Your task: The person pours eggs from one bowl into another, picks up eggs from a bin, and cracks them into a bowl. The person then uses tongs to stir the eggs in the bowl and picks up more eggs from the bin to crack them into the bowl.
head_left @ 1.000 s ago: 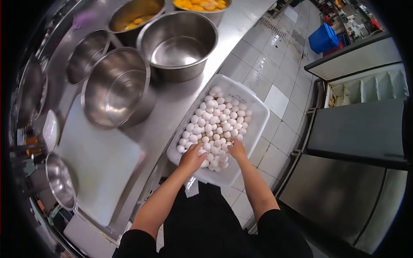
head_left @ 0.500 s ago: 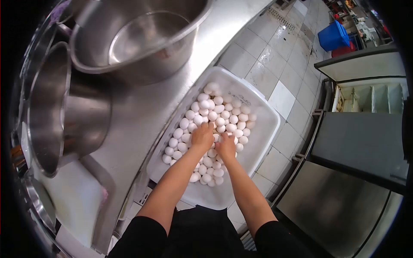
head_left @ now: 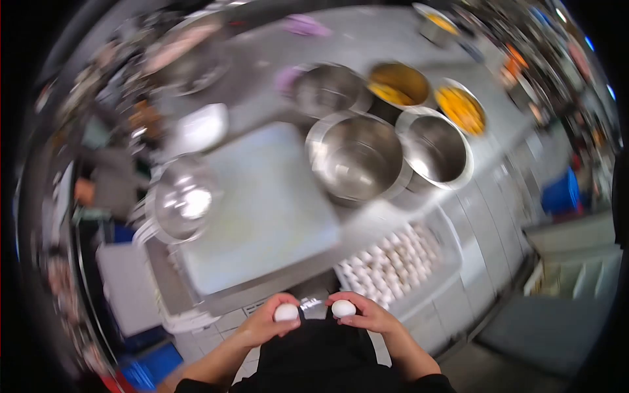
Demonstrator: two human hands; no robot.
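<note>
My left hand (head_left: 268, 321) is closed around a white egg (head_left: 286, 312), held in front of my body. A second white egg (head_left: 343, 308) sits in my right hand (head_left: 372, 316), gripped between the fingers and thumb. The hands are a little apart, at about the same height. To the right, a pale plastic tub (head_left: 450, 259) stands below the counter's edge with many white eggs (head_left: 386, 265) inside. Over the counter's near edge lies a large white cutting board (head_left: 262, 203), ahead and to the left of my hands. The picture is partly smeared by motion.
Steel pots (head_left: 357, 154) stand on the metal counter (head_left: 262, 72), two containers beyond holding something yellow. A steel bowl (head_left: 183, 196) rests left of the board, near a white dish (head_left: 203, 126). A blue bin (head_left: 561, 192) is on the tiled floor at right.
Both hands have come out of the egg tub, each now holding an egg. My view has swung left, bringing the cutting board and more of the counter into sight.
</note>
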